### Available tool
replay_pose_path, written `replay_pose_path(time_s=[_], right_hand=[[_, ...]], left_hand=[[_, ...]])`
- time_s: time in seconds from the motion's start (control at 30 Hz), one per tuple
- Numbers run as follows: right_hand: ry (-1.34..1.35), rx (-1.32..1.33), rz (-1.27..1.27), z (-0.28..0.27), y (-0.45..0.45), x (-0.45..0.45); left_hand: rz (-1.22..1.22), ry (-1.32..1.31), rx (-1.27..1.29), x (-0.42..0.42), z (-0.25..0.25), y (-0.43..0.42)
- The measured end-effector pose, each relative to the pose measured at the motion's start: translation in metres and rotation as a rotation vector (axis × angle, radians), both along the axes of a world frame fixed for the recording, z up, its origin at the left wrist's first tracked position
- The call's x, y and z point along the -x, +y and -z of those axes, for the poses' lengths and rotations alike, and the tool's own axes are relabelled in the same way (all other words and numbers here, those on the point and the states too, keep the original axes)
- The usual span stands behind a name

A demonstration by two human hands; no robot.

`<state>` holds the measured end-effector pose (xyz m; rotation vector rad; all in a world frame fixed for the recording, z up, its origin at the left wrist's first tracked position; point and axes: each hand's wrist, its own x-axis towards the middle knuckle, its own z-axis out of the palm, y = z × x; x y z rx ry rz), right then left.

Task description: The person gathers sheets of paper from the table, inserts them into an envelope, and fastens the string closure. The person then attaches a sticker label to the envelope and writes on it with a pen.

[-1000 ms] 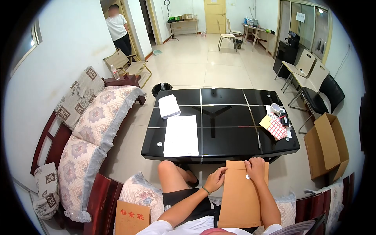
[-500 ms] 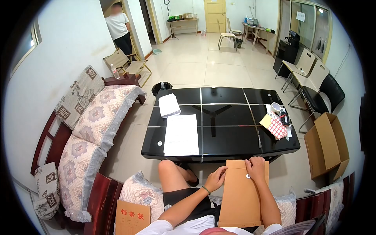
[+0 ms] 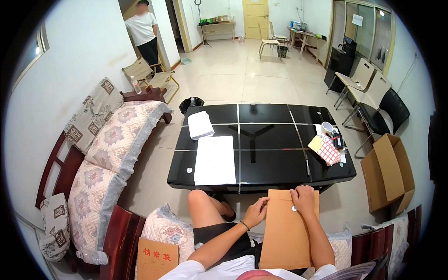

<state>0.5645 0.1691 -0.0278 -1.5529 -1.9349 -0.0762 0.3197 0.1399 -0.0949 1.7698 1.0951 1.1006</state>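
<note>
A brown paper document envelope (image 3: 285, 238) lies upright along my lap, its flap end toward the table. My left hand (image 3: 255, 213) pinches its left edge near the top. On the flap, by the round white string button, my right hand (image 3: 304, 199) is closed with bent fingers on the top edge; the fingertips are partly hidden. Another brown document envelope (image 3: 157, 259) with red characters rests on the seat to my left. In front, on the black table, a sheet of paper (image 3: 214, 161) lies flat beside a stack of white papers (image 3: 200, 125).
At the right of the black table (image 3: 261, 173) are a white mug (image 3: 327, 127) and a red-checked packet (image 3: 328, 154). An opened cardboard box (image 3: 380, 182) stands on the floor to the right. A sofa (image 3: 112, 144) runs along the left, and a person (image 3: 142, 30) stands in the doorway.
The view has shifted very slightly. Both hands stay on the envelope in nearly the same places.
</note>
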Motion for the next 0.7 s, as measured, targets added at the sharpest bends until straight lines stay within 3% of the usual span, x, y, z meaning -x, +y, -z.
replay_pose_path(time_s=[0.7], right_hand=[[0.015, 0.023, 0.005, -0.0019, -0.0006, -0.002]], left_hand=[[-0.009, -0.024, -0.039, -0.0031, 0.0025, -0.0001]])
